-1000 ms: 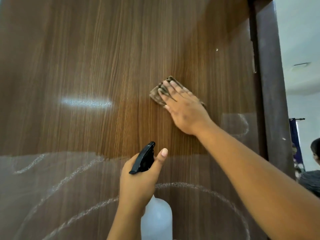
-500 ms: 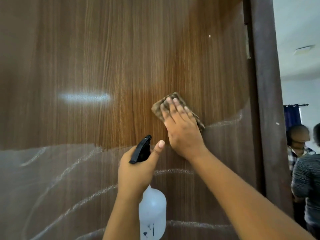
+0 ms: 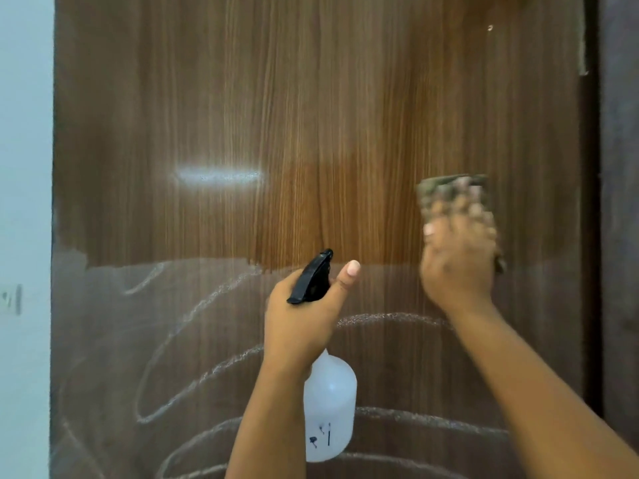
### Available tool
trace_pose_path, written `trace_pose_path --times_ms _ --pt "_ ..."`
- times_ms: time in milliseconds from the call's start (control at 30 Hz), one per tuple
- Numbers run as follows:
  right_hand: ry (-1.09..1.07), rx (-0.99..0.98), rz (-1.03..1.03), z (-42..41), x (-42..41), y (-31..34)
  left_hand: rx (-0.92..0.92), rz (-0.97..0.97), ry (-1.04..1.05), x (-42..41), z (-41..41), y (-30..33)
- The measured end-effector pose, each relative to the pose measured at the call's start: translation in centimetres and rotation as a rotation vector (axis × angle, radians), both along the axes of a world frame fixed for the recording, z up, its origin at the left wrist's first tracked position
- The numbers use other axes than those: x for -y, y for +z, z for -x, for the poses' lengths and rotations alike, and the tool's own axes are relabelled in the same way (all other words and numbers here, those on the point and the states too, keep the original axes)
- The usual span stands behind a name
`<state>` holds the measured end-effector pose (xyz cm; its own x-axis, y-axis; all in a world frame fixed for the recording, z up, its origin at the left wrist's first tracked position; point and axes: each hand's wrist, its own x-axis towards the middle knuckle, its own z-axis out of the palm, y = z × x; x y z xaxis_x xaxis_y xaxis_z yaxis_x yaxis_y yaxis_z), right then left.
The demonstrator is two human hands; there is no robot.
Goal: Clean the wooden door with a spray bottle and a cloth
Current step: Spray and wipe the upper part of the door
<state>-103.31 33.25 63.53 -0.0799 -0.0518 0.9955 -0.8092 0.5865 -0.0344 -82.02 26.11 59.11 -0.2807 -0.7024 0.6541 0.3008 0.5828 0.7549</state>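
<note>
Fingers of the right hand (image 3: 458, 267) lie spread and flat over the cloth (image 3: 449, 188), pressing it against the wooden door (image 3: 276, 115) near its right edge; the hand is motion-blurred. Lower and to the left, the left hand (image 3: 304, 326) grips the neck of the spray bottle (image 3: 330, 406), thumb raised beside the black trigger head (image 3: 311, 278), the white body hanging below the fist. Above the hands the door shows clean, glossy grain; below, it is hazy with pale curved streaks.
</note>
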Motion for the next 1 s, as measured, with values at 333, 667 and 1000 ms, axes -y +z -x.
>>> trace_pose_path --times_ms 333,667,1000 --pt "0.010 0.253 0.319 5.9 -6.1 1.2 0.029 -0.060 -0.081 -0.5 -0.6 -0.2" --pt "0.000 -0.210 -0.225 4.7 -4.4 -0.8 -0.014 -0.141 -0.163 -1.0 -0.3 -0.6" --pt "0.037 0.216 0.116 0.7 -1.5 -5.8 0.026 -0.093 -0.143 -0.3 -0.2 -1.2"
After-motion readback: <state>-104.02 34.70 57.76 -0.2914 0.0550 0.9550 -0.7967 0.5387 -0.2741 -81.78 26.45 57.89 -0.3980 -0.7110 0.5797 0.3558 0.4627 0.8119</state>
